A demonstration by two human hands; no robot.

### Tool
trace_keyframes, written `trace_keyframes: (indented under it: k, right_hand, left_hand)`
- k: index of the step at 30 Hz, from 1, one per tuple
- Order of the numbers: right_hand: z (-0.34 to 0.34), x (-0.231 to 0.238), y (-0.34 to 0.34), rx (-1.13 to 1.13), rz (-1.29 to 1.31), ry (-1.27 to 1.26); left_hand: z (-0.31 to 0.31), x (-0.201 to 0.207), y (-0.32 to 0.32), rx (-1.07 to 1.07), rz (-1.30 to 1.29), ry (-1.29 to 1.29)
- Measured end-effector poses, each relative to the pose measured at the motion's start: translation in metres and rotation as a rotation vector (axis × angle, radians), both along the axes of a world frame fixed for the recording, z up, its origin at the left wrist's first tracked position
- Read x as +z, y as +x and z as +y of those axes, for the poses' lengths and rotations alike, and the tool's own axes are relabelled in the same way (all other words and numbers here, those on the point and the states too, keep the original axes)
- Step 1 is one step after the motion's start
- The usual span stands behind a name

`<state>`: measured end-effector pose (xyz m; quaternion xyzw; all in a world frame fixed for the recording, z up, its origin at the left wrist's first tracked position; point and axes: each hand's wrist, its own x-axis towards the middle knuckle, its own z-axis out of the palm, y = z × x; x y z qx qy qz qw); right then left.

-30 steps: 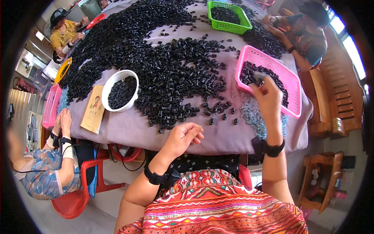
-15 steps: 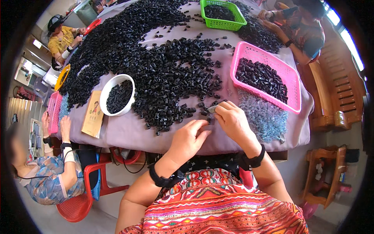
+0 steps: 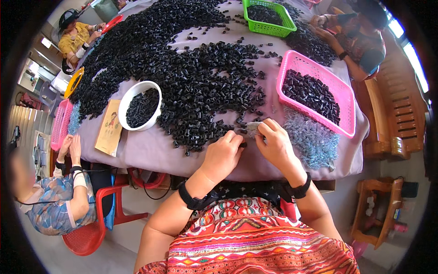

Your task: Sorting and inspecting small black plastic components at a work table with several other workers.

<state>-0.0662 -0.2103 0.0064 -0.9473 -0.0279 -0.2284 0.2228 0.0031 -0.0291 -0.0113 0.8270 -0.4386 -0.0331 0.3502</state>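
My left hand (image 3: 222, 154) is closed in a pinch, with a small black tubular piece (image 3: 243, 144) at its fingertips. Close beside it, my right hand (image 3: 277, 144) is closed on a small greyish, see-through bit (image 3: 253, 126), partly hidden by the fingers. Both hands are just above the near edge of the cloth. A large heap of short black tubular pieces (image 3: 200, 91) spreads beyond them. To the right of my right hand lies a pile of tiny clear bluish pieces (image 3: 315, 146), too fine to make out singly.
A pink basket (image 3: 349, 114) of black pieces rests by the clear pile. At left are a white bowl (image 3: 159, 109) and a brown booklet (image 3: 108, 132). A green basket (image 3: 273, 31) stands at the far side. Other people (image 3: 73, 194) sit around the lilac-covered table (image 3: 150, 148).
My left hand has moved slightly up and closed its fingers on a black piece. My right hand has shifted a little right. The view has turned slightly.
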Motion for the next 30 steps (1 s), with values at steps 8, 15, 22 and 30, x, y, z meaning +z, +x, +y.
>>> trace_keyframes:
  k: [8, 15, 22, 30]
  right_hand:
    - [0.013, 0.004, -0.014, -0.009, 0.205, 0.573]
    - [0.026, 0.005, -0.019, 0.058, 0.187, 0.885]
    - [0.031, 0.012, -0.017, 0.067, 0.197, 0.769]
    - [0.036, 0.007, -0.018, 0.093, 0.208, 0.683]
  left_hand:
    - [0.008, -0.006, -0.005, 0.016, 0.011, -0.116]
    - [0.024, 0.004, -0.013, 0.019, 0.668, -0.259]
    - [0.027, 0.006, -0.017, -0.013, 0.8, -0.274]
    - [0.029, -0.006, -0.009, -0.027, 1.029, -0.31]
